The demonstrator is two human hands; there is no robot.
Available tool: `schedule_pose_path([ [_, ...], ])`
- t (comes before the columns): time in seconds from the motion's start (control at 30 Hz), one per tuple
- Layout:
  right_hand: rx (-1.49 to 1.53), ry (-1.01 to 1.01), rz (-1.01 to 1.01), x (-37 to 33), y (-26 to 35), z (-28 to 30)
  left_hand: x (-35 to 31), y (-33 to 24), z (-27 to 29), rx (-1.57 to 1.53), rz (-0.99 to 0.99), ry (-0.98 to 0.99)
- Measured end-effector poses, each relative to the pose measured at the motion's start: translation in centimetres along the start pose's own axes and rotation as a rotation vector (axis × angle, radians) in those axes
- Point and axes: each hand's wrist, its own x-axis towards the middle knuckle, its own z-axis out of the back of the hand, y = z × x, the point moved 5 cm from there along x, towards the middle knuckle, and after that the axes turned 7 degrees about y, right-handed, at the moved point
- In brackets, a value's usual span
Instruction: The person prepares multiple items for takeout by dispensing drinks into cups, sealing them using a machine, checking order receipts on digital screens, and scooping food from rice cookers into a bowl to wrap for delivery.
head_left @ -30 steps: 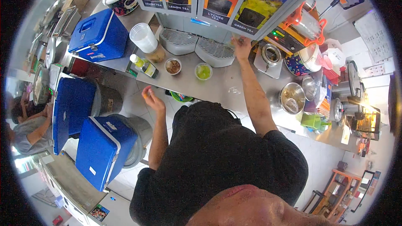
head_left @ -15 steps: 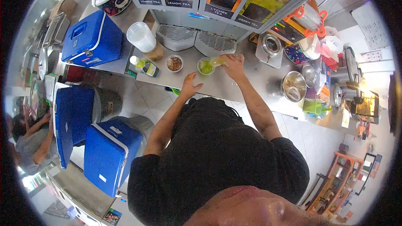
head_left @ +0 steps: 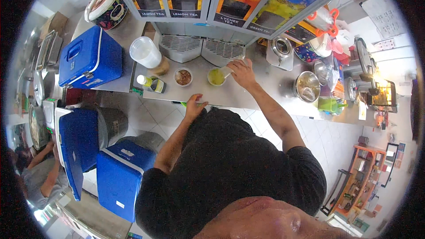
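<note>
Your right hand [head_left: 241, 74], fingers closed on a small clear cup [head_left: 227, 71], tilts it at the green-filled cup [head_left: 216, 77] on the worktop [head_left: 280, 80]; pour low and steadily. Your left hand [head_left: 195, 106] looks empty, fingers loosely parted.

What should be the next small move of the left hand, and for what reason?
Perhaps bring the left hand to steady the green-filled cup: that hand looks empty, while the right hand holds a clear container tilted toward the cup.
</note>
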Motion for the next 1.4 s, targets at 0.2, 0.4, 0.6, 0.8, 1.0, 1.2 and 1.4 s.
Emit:
schedule_pose_path([
  [0.2, 0.613, -0.341, -0.375, 6.2, -3.4, -1.2, -3.1, 2.8, 2.1, -0.11, 0.201, 0.022],
  [0.4, 0.755, -0.41, -0.605, 10.0, -6.9, -5.7, -2.7, 0.9, 2.7, -0.118, 0.24, 0.103],
  [0.6, 0.605, -0.398, -0.409, 5.2, -2.9, -5.5, -2.8, 1.0, 3.4, -0.165, 0.237, 0.117],
  [0.8, 0.282, 0.305, -0.306, 1.5, 6.8, -2.5, -2.5, 1.5, 1.6, -0.173, 0.276, 0.212],
  [1.0, 0.345, 0.325, -0.427, 0.8, 3.4, -0.5, 0.4, -1.0, -2.7, -0.181, 0.059, 0.351],
  [1.2, 0.144, 0.227, -0.454, -3.9, -7.6, 10.3, 4.4, -5.6, -10.7, -0.169, 0.17, 0.587],
  [1.4, -0.127, 0.123, -0.529, -4.8, -20.1, 18.3, 10.6, -11.4, -22.8, -0.397, 0.043, 0.775],
])
